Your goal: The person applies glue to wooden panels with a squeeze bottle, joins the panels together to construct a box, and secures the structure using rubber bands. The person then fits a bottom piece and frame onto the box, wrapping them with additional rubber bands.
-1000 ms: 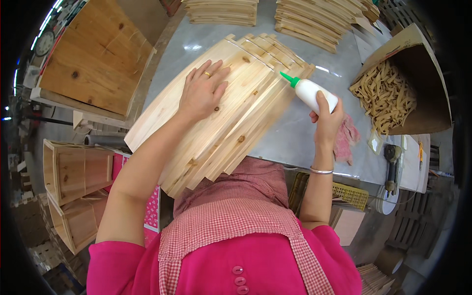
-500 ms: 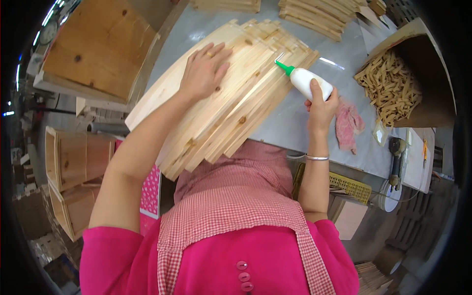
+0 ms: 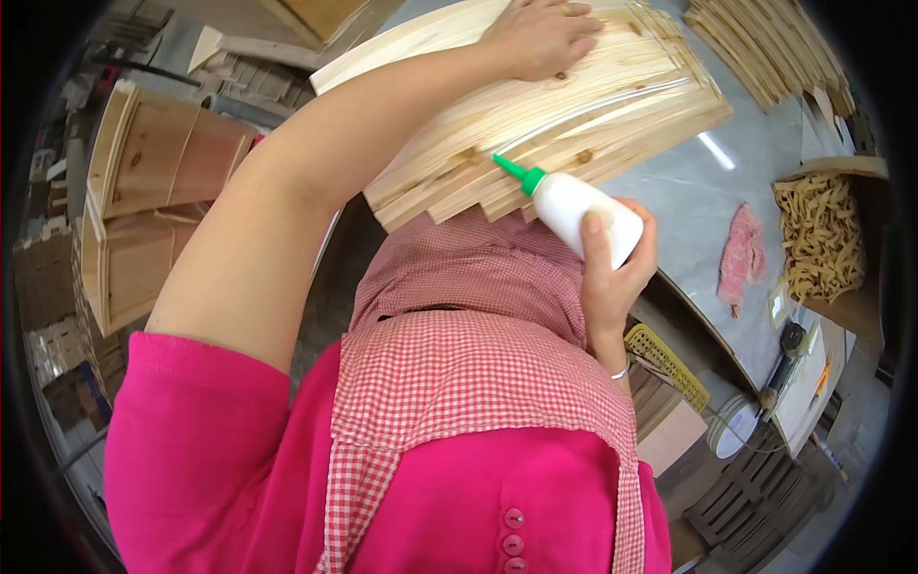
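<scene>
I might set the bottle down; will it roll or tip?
On its side, the white bottle would probably roll, its body being round. Upright, it could tip, being tall and narrow. It's likely light: the right hand alone holds it.

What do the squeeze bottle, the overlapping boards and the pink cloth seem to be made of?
Bottle: probably plastic, from its smooth, slightly shiny white body and moulded-looking green nozzle.
Boards: pale wood, apparently unvarnished, with visible grain and dark knots.
Cloth: soft, crumpled fabric, possibly towelling; the fibre cannot be told.
</scene>
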Action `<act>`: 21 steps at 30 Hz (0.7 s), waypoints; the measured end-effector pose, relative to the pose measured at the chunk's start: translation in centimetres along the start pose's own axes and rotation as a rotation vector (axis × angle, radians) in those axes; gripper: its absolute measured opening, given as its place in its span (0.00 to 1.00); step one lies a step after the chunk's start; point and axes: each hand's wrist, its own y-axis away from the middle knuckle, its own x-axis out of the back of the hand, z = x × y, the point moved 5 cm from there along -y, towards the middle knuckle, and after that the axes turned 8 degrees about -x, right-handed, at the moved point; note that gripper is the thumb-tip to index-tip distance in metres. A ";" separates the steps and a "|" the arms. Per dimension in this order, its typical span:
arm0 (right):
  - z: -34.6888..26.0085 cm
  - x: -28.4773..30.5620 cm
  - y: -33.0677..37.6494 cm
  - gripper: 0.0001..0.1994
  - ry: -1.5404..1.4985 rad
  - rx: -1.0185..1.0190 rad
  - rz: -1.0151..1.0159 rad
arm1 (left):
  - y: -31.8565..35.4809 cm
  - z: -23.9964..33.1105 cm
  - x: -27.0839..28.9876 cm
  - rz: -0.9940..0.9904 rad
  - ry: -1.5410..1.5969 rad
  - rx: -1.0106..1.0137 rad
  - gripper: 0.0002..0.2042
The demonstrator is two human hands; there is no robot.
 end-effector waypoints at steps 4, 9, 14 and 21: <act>-0.3 -3.3 3.4 0.21 -0.071 -0.032 -0.187 | 0.3 0.3 0.4 -0.021 0.048 -0.030 0.20; -1.9 -4.8 4.9 0.23 0.070 0.132 -0.292 | 0.9 0.1 0.7 0.018 0.020 -0.037 0.19; -1.2 -5.9 4.3 0.23 -0.011 0.113 -0.271 | 0.7 -0.4 0.3 0.177 -0.003 -0.076 0.17; 1.6 -2.8 1.4 0.22 -0.269 -0.115 -0.217 | -0.6 -2.7 -2.6 0.019 -0.191 -0.019 0.22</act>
